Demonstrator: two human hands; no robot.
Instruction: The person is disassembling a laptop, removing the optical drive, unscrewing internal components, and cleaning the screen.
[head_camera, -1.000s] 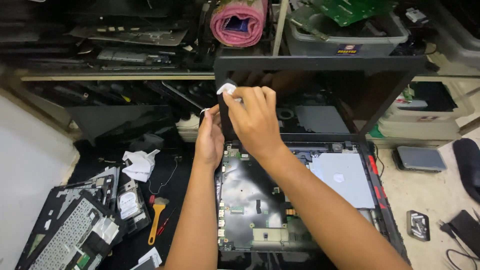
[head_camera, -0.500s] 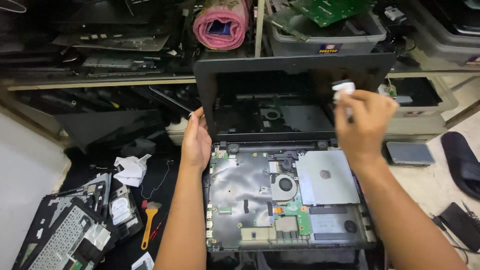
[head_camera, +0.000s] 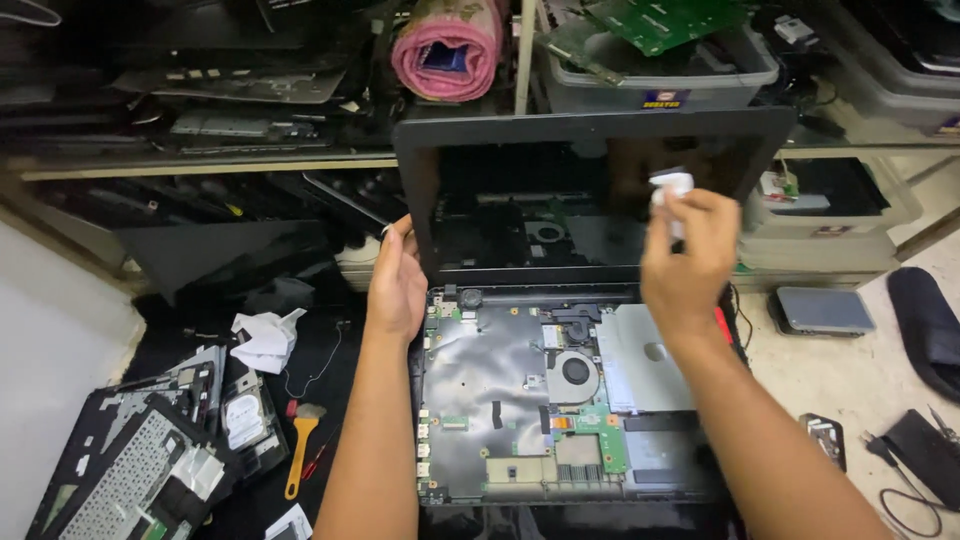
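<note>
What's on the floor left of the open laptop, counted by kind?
Crumpled white paper: 1
Yellow-handled brush: 1
Hard drive: 1
Detached keyboard panel: 1
Total: 4

Both forearms bare, no sleeves, gloves, jewellery.

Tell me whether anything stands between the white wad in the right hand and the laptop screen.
Nothing visible does. The right hand holds the white wad right against the dark laptop screen, with no cable or tool between. The left hand braces the screen's left edge.
</note>
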